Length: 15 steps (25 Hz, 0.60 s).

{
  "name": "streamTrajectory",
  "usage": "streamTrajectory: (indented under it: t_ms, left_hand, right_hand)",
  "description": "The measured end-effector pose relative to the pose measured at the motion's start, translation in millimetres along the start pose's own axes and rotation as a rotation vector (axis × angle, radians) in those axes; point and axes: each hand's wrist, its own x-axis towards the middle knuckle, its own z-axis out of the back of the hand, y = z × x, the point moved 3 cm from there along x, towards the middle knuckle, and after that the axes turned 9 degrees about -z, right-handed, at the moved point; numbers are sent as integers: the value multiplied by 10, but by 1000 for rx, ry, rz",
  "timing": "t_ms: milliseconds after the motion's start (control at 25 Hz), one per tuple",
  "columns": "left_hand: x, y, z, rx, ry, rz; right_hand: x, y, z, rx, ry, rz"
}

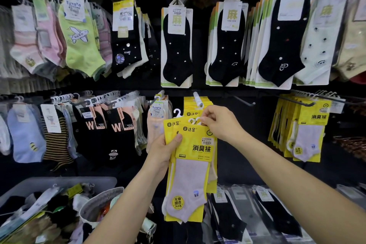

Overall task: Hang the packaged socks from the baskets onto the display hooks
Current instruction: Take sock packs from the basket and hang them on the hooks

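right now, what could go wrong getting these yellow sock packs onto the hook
The left hand grips several fanned yellow packs; pulling one free could let the others slip. The white hangers bunch where the right hand pinches them, so two might snag together. The display hook above already looks crowded with hung packs, so threading may be fiddly.

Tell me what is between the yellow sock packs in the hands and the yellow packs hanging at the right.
In the head view, only one black hook sticks out of the dark wall there; nothing hangs on it.
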Motion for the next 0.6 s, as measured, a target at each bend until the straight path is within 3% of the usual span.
streamTrajectory:
  t_ms: [240, 600]
  left_hand:
    - [11, -18, 187, -32, -9, -66]
    - [33, -318, 628, 33, -305, -223]
  right_hand:
    - [56, -45, 38, 11, -35, -43]
    - [276, -20, 192, 40, -138, -105]
